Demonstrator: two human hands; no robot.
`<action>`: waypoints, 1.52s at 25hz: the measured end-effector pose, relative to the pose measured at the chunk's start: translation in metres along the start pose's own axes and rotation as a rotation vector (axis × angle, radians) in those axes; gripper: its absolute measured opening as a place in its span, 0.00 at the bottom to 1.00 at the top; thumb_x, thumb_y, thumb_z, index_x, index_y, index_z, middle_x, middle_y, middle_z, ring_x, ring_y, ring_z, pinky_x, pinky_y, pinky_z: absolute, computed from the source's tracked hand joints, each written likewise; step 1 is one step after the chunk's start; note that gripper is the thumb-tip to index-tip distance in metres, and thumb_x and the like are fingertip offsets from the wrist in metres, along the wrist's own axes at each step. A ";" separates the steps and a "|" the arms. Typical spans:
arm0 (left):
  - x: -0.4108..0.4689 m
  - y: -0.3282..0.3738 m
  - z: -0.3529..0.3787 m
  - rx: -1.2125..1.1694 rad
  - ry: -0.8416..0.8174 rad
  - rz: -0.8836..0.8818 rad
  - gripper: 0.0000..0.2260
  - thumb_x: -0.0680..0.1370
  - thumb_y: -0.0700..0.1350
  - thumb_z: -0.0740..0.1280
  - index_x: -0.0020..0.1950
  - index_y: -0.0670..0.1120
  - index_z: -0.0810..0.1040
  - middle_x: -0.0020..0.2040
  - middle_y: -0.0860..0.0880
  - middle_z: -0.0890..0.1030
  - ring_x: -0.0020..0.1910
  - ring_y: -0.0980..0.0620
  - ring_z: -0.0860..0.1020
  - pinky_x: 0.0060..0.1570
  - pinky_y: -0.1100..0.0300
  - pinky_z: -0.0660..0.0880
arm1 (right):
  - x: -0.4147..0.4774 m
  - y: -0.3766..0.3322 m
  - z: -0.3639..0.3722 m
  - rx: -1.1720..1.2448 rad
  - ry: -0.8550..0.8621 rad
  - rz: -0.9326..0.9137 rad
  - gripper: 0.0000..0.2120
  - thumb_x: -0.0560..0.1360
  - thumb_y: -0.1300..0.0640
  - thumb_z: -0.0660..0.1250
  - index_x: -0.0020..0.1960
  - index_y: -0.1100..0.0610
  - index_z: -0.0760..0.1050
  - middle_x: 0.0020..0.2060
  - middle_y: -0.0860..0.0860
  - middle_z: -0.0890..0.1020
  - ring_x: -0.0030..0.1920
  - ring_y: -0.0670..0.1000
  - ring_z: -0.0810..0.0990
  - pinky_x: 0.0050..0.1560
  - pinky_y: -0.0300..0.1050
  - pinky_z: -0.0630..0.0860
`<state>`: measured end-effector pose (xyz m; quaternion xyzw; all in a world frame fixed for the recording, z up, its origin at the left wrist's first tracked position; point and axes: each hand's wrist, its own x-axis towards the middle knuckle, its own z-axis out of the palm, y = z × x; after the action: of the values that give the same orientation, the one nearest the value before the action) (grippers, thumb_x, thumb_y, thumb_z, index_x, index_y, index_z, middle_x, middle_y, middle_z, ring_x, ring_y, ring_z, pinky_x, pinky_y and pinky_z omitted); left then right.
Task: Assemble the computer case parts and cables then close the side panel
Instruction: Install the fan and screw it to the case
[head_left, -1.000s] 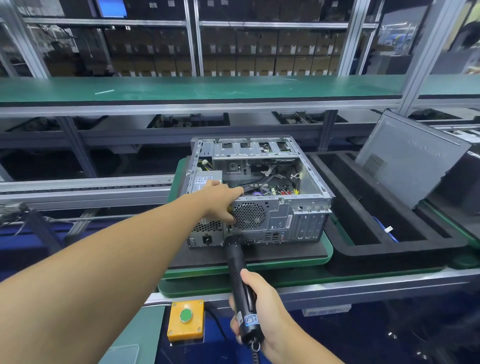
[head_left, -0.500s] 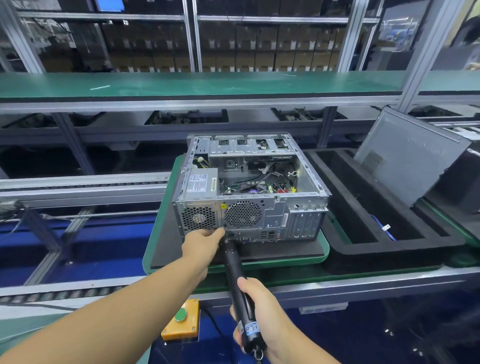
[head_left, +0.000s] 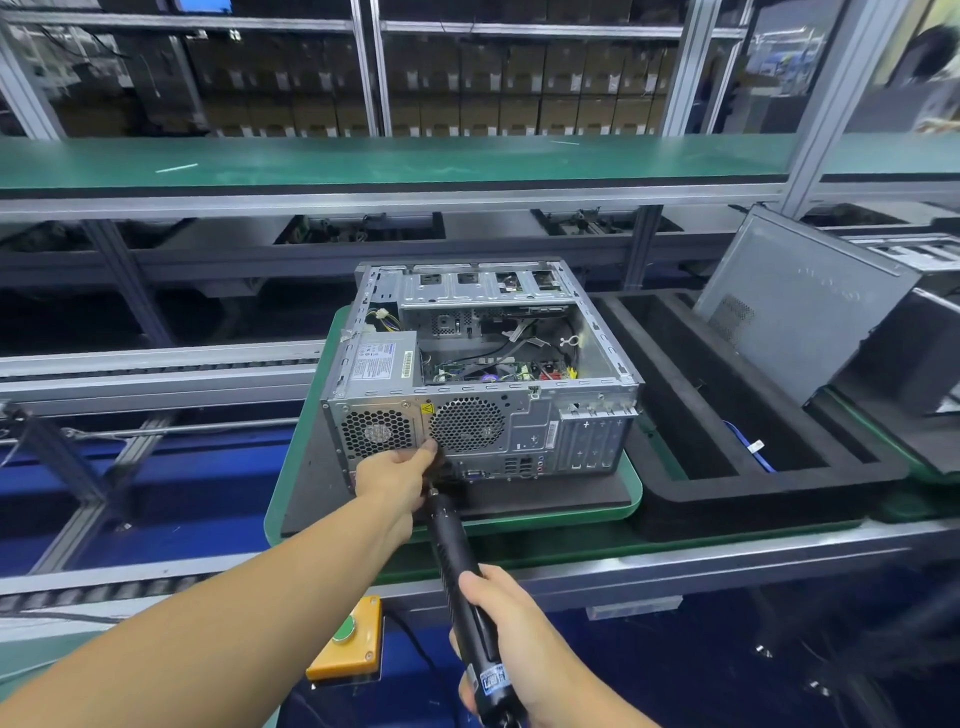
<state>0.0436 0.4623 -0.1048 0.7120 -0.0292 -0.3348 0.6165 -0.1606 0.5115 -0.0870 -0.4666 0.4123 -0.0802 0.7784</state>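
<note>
Even overhead light on the computer case (head_left: 478, 374); dim, soft shelving (head_left: 467, 78) behind; wide-angle bending at frame edges.

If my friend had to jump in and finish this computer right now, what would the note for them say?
Left hand: at the lower rear of the computer case, fingers curled by the screwdriver tip. Whether it pinches a screw is hidden.
Right hand: grips the electric screwdriver, tip aimed at the case's rear, below the fan grille.
Done: the power supply and cables sit inside the case, which lies open side up on the green tray.
Left: probably the rear screw, then fit the side panel, now leaning in the black foam tray on the right.
</note>
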 end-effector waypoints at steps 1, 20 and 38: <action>-0.002 -0.001 0.000 -0.024 -0.020 -0.012 0.09 0.75 0.48 0.75 0.47 0.45 0.79 0.50 0.40 0.84 0.54 0.41 0.81 0.51 0.48 0.79 | -0.001 -0.001 0.000 -0.010 0.003 -0.003 0.09 0.81 0.46 0.64 0.58 0.47 0.77 0.43 0.56 0.76 0.34 0.53 0.78 0.32 0.44 0.75; -0.021 0.018 0.012 -0.192 -0.090 -0.190 0.14 0.82 0.45 0.59 0.38 0.46 0.75 0.35 0.48 0.80 0.34 0.49 0.78 0.31 0.62 0.67 | -0.016 -0.005 0.005 -0.076 0.005 -0.048 0.08 0.82 0.47 0.63 0.59 0.47 0.77 0.44 0.58 0.75 0.30 0.51 0.76 0.31 0.44 0.76; -0.024 0.010 -0.001 -0.226 -0.078 -0.107 0.10 0.80 0.43 0.56 0.39 0.47 0.70 0.32 0.50 0.75 0.36 0.52 0.75 0.39 0.56 0.73 | -0.002 0.004 -0.021 -0.149 -0.034 -0.077 0.14 0.81 0.46 0.64 0.64 0.48 0.74 0.39 0.56 0.77 0.27 0.55 0.74 0.29 0.45 0.73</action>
<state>0.0293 0.4716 -0.0848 0.6249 0.0229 -0.3958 0.6725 -0.1776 0.5006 -0.0937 -0.5400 0.3857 -0.0714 0.7447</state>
